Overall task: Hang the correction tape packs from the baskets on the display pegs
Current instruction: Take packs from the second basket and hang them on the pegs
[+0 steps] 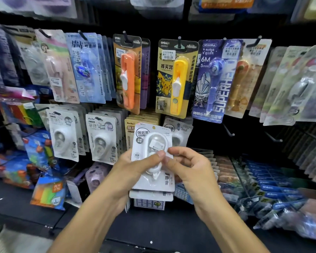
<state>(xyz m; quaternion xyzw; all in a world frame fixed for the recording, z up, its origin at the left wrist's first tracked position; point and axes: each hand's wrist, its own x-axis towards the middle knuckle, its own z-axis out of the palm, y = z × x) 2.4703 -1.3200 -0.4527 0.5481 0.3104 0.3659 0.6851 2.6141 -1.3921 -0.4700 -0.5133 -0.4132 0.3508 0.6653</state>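
A stack of white correction tape packs (150, 141) is upright in front of the display, in the middle of the view. My left hand (133, 170) grips the stack from the left, thumb across the front blister. From the right, my right hand (188, 167) pinches the front pack's edge with thumb and fingers. Behind the stack hang similar white packs on the lower row of pegs (100, 139). Two bare pegs (228, 131) (274, 137) jut from the dark panel to the right of the stack.
The upper row holds orange (129, 77) and yellow clip pusher packs (177, 79) and blue correction tape packs (213, 81). Wire baskets with blue boxes (270, 185) lie lower right. Colourful packs (47, 192) crowd the lower left. A dark shelf edge (153, 230) runs below my arms.
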